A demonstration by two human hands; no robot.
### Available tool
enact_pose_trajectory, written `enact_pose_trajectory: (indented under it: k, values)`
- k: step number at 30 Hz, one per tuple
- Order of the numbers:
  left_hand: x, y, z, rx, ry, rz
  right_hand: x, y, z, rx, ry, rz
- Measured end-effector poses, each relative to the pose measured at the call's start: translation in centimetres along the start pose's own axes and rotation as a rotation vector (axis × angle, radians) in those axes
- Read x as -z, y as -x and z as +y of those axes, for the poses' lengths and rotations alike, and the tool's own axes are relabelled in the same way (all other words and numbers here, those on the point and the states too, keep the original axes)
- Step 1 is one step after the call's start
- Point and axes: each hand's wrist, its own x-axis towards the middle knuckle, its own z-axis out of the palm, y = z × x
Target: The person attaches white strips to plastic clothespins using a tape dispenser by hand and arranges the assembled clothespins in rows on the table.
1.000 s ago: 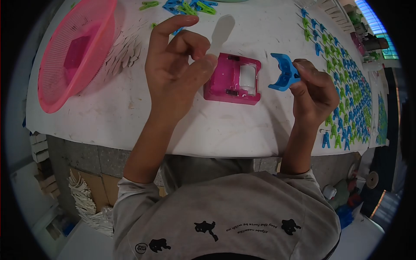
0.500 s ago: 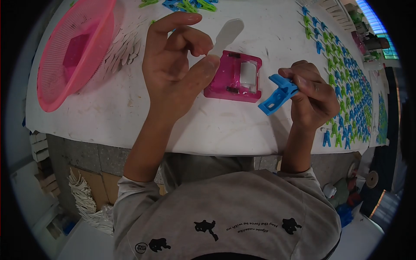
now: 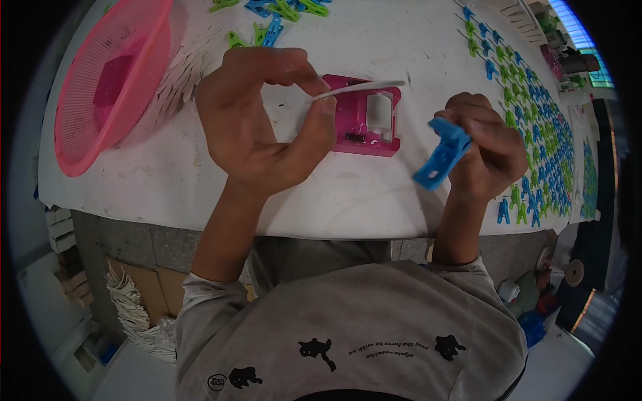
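My left hand (image 3: 234, 134) pinches one end of a thin white paddle-shaped strip (image 3: 371, 85) between thumb and forefinger. Seen nearly edge-on, the strip reaches to the right over a pink plastic tray (image 3: 374, 148), which lies on the table with a pale block (image 3: 380, 113) in its frame. To the right of the tray, my right hand (image 3: 491, 150) is closed on a blue clothespin (image 3: 445, 155), held above the table with one end pointing down and left. Part of the clothespin is hidden behind the fingers.
A pink mesh basket (image 3: 73, 147) tilts at the left, beside a heap of pale strips (image 3: 180, 80). Blue and green clothespins (image 3: 287, 9) lie at the back. Many more (image 3: 535, 147) stand in rows at the right, close to my right hand.
My left hand has turned, so the strip has swung from pointing up and away to nearly level, edge-on. The blue clothespin has shifted slightly right and down in my right hand.
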Motion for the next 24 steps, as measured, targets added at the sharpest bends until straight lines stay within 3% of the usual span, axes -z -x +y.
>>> enact_pose_trajectory:
  k: [1,3,6,13,15,16,18,21,24]
  values:
    - [0.0,0.1,0.1,0.004,0.004,0.0,0.0,0.2,-0.3,-0.004,0.003,0.0]
    - [0.1,0.2,0.2,0.068,-0.039,0.002,-0.1,0.7,-0.9,-0.31,-0.199,0.195]
    - [0.3,0.2,0.0,0.069,0.015,-0.005,0.7,1.3,-1.0,-0.442,-0.127,0.202]
    - [-0.1,0.2,-0.2,0.07,0.085,0.085,0.3,1.2,-1.2,-0.443,-0.163,0.171]
    - [0.0,0.1,0.3,0.284,0.19,0.076,-0.2,0.9,-1.3,-0.461,-0.233,0.258]
    - [0.0,0.0,0.4,0.284,0.19,0.077,-0.3,0.9,-1.3,-0.461,-0.232,0.257]
    - [0.1,-0.1,0.6,0.593,0.554,0.128,-0.5,0.8,-1.3,-0.462,-0.223,0.241]
    - [1.0,0.3,-0.4,0.659,0.725,0.002,-0.7,0.8,-1.3,-0.465,-0.244,0.223]
    - [0.7,-0.3,0.9,0.816,0.521,-0.001,-0.7,0.9,-1.3,-0.495,-0.266,0.208]
